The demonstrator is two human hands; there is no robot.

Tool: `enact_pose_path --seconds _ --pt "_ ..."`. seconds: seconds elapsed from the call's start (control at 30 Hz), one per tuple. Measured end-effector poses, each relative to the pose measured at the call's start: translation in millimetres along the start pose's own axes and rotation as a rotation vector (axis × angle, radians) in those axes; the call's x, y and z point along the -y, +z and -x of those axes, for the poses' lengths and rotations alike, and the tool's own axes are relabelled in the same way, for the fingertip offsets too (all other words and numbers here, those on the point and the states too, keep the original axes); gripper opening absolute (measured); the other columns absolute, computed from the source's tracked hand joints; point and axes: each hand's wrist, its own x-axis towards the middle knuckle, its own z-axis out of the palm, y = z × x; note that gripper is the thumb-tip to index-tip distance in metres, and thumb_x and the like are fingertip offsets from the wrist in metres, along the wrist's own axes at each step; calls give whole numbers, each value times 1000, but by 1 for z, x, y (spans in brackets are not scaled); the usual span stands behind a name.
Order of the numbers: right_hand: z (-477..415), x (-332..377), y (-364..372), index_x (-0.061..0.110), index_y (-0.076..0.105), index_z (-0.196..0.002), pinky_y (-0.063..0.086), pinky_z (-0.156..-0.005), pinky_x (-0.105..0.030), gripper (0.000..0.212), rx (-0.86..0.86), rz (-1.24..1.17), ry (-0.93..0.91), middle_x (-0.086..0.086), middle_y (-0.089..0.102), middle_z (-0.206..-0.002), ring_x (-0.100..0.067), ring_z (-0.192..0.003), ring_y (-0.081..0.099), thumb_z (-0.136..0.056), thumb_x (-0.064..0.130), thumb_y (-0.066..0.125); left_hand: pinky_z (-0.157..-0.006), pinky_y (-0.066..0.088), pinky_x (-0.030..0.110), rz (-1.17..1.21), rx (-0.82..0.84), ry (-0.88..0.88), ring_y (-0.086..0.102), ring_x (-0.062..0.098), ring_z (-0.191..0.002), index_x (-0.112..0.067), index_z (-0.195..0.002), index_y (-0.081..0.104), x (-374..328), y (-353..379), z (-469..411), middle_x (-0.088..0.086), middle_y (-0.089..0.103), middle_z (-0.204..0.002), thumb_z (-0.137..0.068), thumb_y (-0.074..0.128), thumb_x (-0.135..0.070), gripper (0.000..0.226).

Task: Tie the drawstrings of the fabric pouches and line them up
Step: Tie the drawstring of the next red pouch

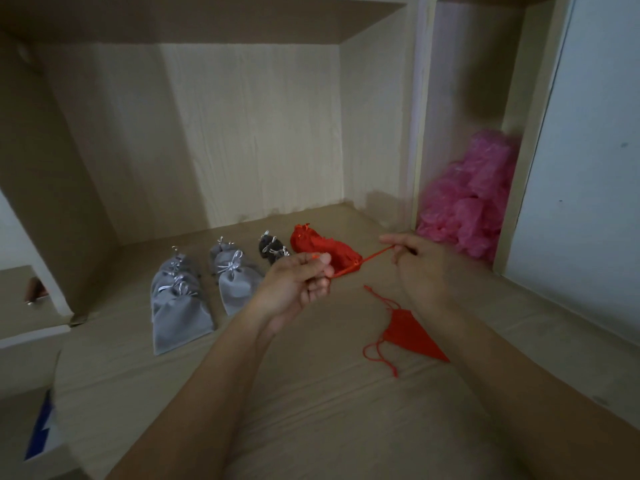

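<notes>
View from above of two bare forearms reaching over a pale wooden tabletop (311, 393) set inside an open cabinet. The left hand (301, 278) and the right hand (420, 268) each have their grip pinched together on one end of a red drawstring (375, 256), which stretches taut between them. The cord runs to the gathered mouth of a red pouch (346, 254) lying just behind the hands, at the near end of a bunched row of red pouches (308, 240).

To the left of that row lie three more short rows: small dark pouches (273, 251), then two rows of grey pouches (235, 278) with pale strings knotted at their necks (the leftmost row is overlapped like roof tiles).

Under the right wrist, apart from the rows, a flat red pouch (412, 336) lies on the tabletop with its cords trailing loose at both sides.

In a narrow compartment at the right, a heap of crumpled pink plastic bags (471, 199) is piled against the wall.
</notes>
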Motion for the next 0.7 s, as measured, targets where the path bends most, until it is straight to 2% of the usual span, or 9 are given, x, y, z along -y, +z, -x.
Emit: enact_pose_path --seconds 0.1,0.23,0.37,0.43,0.5,0.57,0.63,0.7 --pt "-1 4 1 9 71 -86 35 -57 -5 35 -37 -2 -26 4 50 -65 5 -56 48 -87 -11 42 -49 46 16 -52 65 -91 46 3 -44 -10 -69 51 -2 -6 1 -5 54 -54 -87 54 -10 19" --pt "0 0 6 17 63 -76 36 -58 -5 35 -21 -3 5 6 50 -67 -1 -63 44 -88 -9 42 -49 46 16 -127 100 -162 47 3 -44 -9 -68 50 -3 -11 3 -4 53 -52 -91 50 -4 23" --pt "-1 -7 4 26 62 -73 39 -62 -15 41 62 11 67 4 50 -64 -6 -62 45 -89 -7 44 -46 43 13 -275 114 -185 51 3 -44 -8 -76 53 6 -11 2 -3 59 -54 -91 52 -2 16" --pt "-2 -9 0 26 65 -74 44 -70 -26 41 115 16 55 0 52 -62 -10 -62 48 -87 -8 46 -45 39 11 -424 116 -167 50 2 -44 -6 -86 57 12 -7 1 -5 58 -53 -91 55 -5 6" --pt "-2 -7 -2 28 67 -75 47 -76 -31 42 156 43 17 0 56 -63 -10 -64 52 -85 -9 48 -48 37 12 -561 130 -129 46 1 -45 -2 -93 64 17 -5 1 -7 54 -54 -89 60 -11 10" --pt "1 -6 -2 29 67 -76 47 -73 -21 43 170 154 -114 7 56 -63 -3 -63 53 -83 -9 50 -49 36 12 -643 131 -82 44 0 -46 -2 -86 67 18 -5 1 -9 51 -52 -88 62 -15 14" --pt "4 -5 -2 21 72 -81 40 -67 -11 36 192 332 -313 14 52 -69 0 -65 50 -80 -9 52 -50 35 11 -671 126 -44 43 0 -46 -11 -70 64 18 -5 0 -11 50 -49 -88 62 -16 19" --pt "7 -4 -1 12 74 -86 34 -65 -5 30 207 437 -409 14 48 -75 3 -67 45 -80 -8 53 -51 35 11 -686 128 -40 43 -1 -48 -15 -65 64 18 -4 1 -12 52 -49 -86 65 -18 22"
